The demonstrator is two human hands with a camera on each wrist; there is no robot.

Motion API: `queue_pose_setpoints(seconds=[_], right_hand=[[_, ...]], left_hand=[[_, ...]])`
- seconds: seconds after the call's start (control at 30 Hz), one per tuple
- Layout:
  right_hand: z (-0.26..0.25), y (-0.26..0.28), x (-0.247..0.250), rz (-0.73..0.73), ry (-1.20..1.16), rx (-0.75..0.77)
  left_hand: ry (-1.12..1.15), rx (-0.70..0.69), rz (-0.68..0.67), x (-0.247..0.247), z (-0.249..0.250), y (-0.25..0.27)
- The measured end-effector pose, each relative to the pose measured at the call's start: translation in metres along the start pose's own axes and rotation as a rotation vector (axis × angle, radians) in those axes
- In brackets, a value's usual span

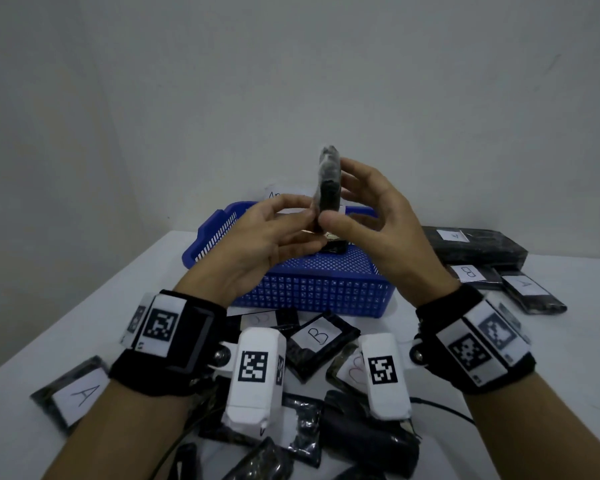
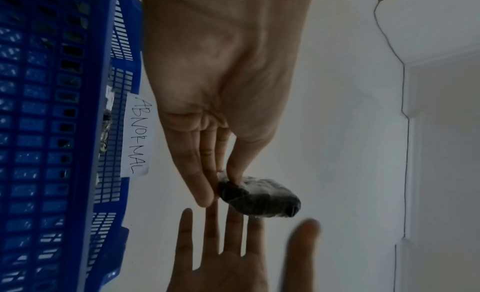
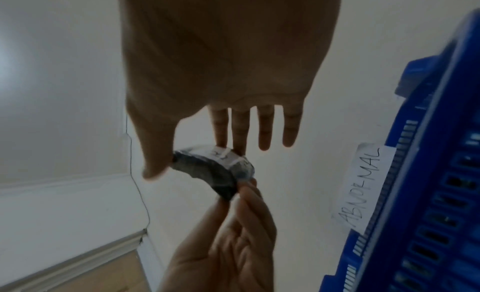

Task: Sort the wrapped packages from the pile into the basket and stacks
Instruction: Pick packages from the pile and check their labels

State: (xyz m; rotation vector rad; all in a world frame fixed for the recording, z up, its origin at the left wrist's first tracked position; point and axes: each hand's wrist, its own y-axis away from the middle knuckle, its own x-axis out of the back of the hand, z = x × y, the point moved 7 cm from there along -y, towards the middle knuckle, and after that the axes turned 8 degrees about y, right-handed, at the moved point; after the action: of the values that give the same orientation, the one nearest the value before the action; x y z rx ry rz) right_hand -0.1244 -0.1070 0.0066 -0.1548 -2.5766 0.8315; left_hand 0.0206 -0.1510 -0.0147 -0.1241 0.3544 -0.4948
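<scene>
A small black wrapped package (image 1: 328,181) with a white label (image 3: 226,155) stands upright, edge-on to me, above the blue basket (image 1: 312,289). My left hand (image 1: 309,214) pinches its lower end between thumb and fingers (image 2: 205,192). My right hand (image 1: 338,195) is at the package's other side with straight, spread fingers (image 3: 265,132). Its thumb (image 3: 153,169) and index fingertip touch the package. The pile of black packages (image 1: 319,337), some marked B, lies on the table below my wrists.
A paper label reading ABNORMAL (image 2: 136,134) hangs on the basket's far rim, and a dark package (image 1: 333,244) lies inside. Stacked black packages (image 1: 471,244) sit right of the basket. A package marked A (image 1: 73,393) lies at the left on the white table (image 1: 118,289).
</scene>
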Motion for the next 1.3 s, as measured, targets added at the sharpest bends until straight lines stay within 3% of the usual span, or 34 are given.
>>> queue_pose_setpoints(seconds=[0.13, 0.33, 0.5, 0.67, 0.93, 1.07, 1.2, 1.3], right_hand=[[-0.003, -0.002, -0.001, 0.005, -0.199, -0.096], [-0.005, -0.002, 0.003, 0.021, -0.211, -0.076], [-0.005, 0.002, -0.004, 0.068, -0.081, -0.008], [-0.01, 0.001, -0.005, -0.03, -0.108, 0.003], [0.005, 0.001, -0.018, -0.218, -0.376, -0.255], [0.005, -0.002, -0.014, -0.135, -0.398, -0.224], [0.008, -0.003, -0.006, 0.017, -0.241, -0.138], [0.009, -0.002, 0.001, 0.123, 0.044, -0.088]], left_hand=[[-0.045, -0.065, 0.02, 0.006, 0.005, -0.002], [-0.135, -0.144, 0.024, 0.008, 0.01, -0.002], [-0.198, -0.178, 0.034, 0.009, 0.006, -0.006], [-0.191, -0.226, 0.069, 0.015, 0.012, -0.006], [-0.276, -0.361, -0.034, 0.011, 0.023, -0.001], [-0.363, -0.405, 0.013, 0.009, 0.025, -0.001], [-0.375, -0.301, 0.081, 0.009, 0.022, -0.001], [-0.277, -0.131, -0.022, 0.001, 0.017, 0.002]])
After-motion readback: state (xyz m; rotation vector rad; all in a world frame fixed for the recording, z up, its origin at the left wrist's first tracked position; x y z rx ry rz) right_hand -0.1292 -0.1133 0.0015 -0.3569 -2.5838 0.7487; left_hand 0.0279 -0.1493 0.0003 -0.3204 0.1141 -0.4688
